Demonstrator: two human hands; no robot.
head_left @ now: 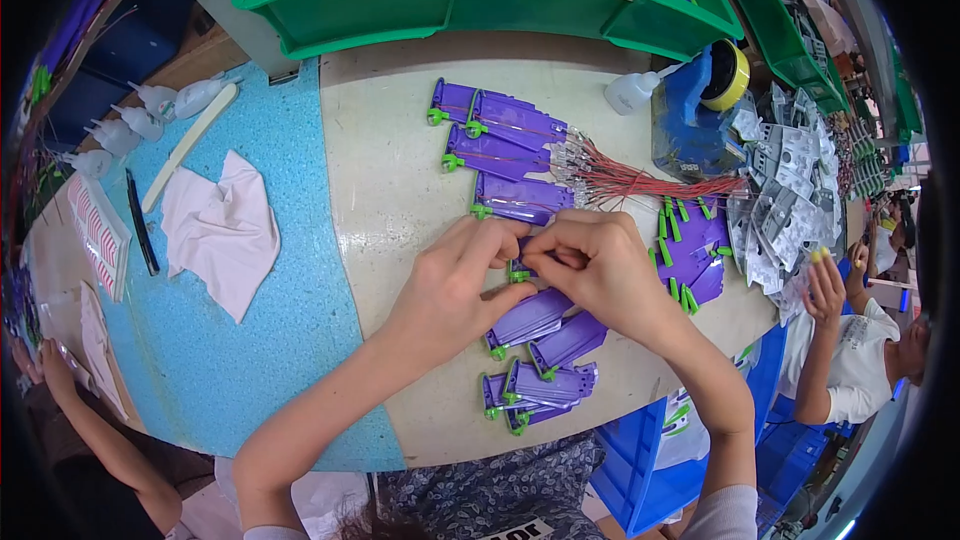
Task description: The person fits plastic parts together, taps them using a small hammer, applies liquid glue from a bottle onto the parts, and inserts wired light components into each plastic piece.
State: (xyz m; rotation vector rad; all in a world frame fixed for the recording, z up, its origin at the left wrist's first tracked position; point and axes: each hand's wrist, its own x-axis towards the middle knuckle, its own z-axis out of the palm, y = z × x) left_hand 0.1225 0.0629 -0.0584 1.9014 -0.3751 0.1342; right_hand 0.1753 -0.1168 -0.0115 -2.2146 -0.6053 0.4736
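Two bare forearms enter from the lower edge, the left hand (450,285) and right hand (600,265) without gloves, rings or a watch. Pale grey short sleeves show at both upper arms. Below is a dark blue garment with a small pale floral print.

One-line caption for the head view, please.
Left hand and right hand pinch a small purple plastic part together above rows of purple parts on a beige table.

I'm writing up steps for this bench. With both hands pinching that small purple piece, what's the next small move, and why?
Probably press the green clip home, then lay the purple piece on the lower pile. Left hand and right hand both pinch it mid-table, and pieces below already carry green clips.
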